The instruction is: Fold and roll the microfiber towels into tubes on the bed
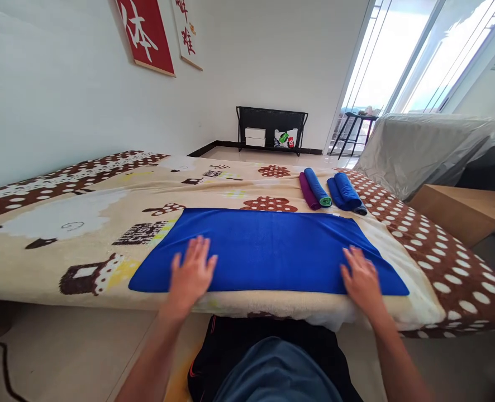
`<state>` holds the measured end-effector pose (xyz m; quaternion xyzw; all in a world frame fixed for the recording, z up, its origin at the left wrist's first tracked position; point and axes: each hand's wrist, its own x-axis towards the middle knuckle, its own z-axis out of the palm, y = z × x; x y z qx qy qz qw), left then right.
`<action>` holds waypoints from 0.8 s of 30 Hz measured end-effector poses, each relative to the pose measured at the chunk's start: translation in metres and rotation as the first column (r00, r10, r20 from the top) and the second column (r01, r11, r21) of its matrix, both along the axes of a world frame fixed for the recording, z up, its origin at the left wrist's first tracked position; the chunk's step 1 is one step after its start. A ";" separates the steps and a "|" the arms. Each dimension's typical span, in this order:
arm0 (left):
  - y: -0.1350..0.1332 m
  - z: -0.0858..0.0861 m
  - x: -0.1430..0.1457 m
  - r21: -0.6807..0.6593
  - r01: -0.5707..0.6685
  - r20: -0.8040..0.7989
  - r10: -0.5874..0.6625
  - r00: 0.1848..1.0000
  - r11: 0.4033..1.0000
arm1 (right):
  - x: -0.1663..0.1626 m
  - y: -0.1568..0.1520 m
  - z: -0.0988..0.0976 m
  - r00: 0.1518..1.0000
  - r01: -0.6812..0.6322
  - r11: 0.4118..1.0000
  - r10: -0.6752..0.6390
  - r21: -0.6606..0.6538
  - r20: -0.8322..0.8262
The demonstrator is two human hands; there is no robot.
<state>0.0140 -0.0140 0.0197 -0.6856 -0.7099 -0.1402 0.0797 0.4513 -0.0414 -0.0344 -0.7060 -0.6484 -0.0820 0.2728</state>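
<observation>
Blue cloth (268, 251) is laid flat, not yet rolled, left hand (192, 272) and right hand (360, 274) held open over it, nothing gripped; rolled cloths (315, 187) beyond look finished.

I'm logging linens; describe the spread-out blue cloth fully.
The blue cloth is plain, soft-looking fabric, spread flat and slightly creased, longest left to right. It lies on the near part of the patterned blanket. A pale bit, perhaps a label, shows at its far edge. The left hand and right hand lie palm-down over it, seemingly touching.
</observation>
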 end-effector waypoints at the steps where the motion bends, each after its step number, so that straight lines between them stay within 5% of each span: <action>1: 0.004 0.007 0.027 -0.071 0.156 -0.011 -0.157 0.988 0.985 | -0.024 0.016 0.010 0.981 -0.191 0.980 0.188 -0.048 -0.055; 3: 0.018 0.019 0.079 -0.194 0.400 -0.012 -0.410 0.912 0.896 | -0.071 0.053 0.027 0.842 -0.538 0.827 0.520 -0.163 -0.145; 4: 0.027 0.024 0.103 -0.230 0.476 -0.013 -0.492 0.870 0.849 | -0.092 0.073 0.033 0.790 -0.613 0.763 0.590 -0.207 -0.165; 7: 0.069 0.029 0.152 -0.254 0.529 0.000 -0.547 0.837 0.810 | -0.134 0.129 0.041 0.768 -0.640 0.727 0.620 -0.249 -0.163; 10: 0.121 0.020 0.158 -0.289 0.517 0.024 -0.534 0.845 0.806 | -0.131 0.171 0.036 0.808 -0.586 0.762 0.572 -0.276 -0.137; 13: 0.164 0.005 0.121 -0.302 0.467 0.038 -0.479 0.877 0.831 | -0.086 0.191 0.029 0.876 -0.479 0.824 0.471 -0.304 -0.104; 17: 0.195 -0.005 0.030 -0.287 0.262 0.033 -0.264 0.964 0.921 | 0.007 0.190 0.024 0.973 -0.229 0.906 0.224 -0.356 -0.056; 21: 0.201 -0.004 -0.056 -0.275 0.032 0.020 -0.027 0.999 0.961 | 0.084 0.176 0.022 1.000 0.003 0.913 -0.007 -0.409 -0.008; 24: 0.200 -0.004 -0.090 -0.253 -0.085 0.015 0.092 0.996 0.964 | 0.110 0.169 0.020 0.994 0.106 0.897 -0.110 -0.429 0.015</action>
